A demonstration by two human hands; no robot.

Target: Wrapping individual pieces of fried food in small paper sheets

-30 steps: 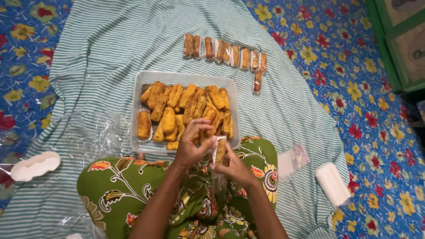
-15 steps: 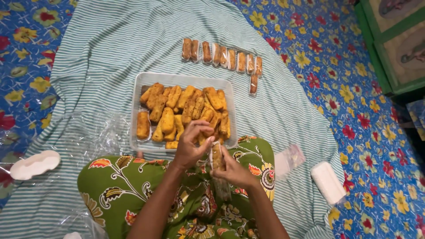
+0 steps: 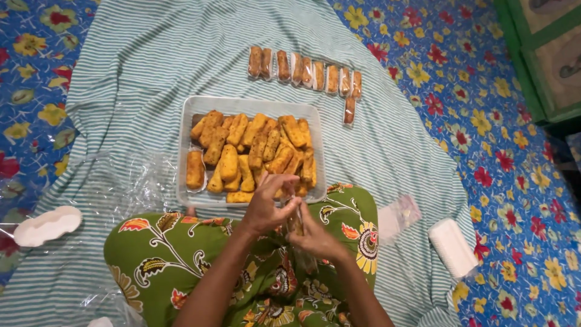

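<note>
My left hand and my right hand meet over my lap, just below the near edge of a clear rectangular tray. Between them they hold one golden fried roll inside a thin clear plastic sleeve; both hands pinch it. The tray is piled with several golden-brown fried rolls. Beyond it, a row of several wrapped rolls lies on the striped cloth, with one more wrapped roll set below the row's right end.
I sit in green flower-patterned clothing on the striped cloth over a blue floral mat. A white oval lid and crumpled clear plastic lie at left. Clear bags and a white block lie at right; green furniture stands at top right.
My hands have stayed over my lap, working the roll lower into its clear sleeve. The view has drifted slightly; the tray and the wrapped row have not moved.
</note>
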